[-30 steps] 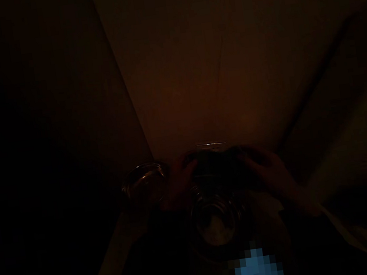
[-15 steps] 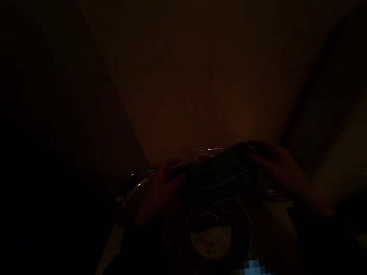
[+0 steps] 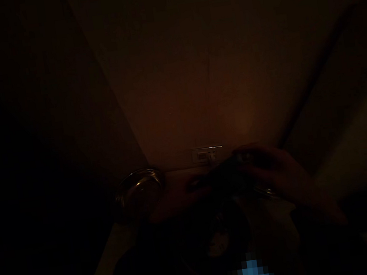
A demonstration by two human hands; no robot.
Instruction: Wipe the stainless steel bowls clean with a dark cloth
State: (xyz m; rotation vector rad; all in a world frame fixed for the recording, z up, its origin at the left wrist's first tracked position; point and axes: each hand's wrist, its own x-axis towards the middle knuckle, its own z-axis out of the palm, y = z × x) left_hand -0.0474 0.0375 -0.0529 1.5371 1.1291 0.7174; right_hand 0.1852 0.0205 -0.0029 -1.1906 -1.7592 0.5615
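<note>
At lower left a shiny bowl (image 3: 157, 177) sits to the side, maybe to leave room. Next to it is the left hand (image 3: 178, 197); it is too dark to tell its grip. Near the bottom middle is a round dish (image 3: 218, 245). Just above it is a dark cloth (image 3: 227, 174), its end pinched by the right hand (image 3: 271, 166), probably so it won't fall.

The cloth (image 3: 228, 177) looks dark green; the wall (image 3: 179, 106) above it, reddish-brown; the bowl (image 3: 139, 192) left of it glints gold.
</note>
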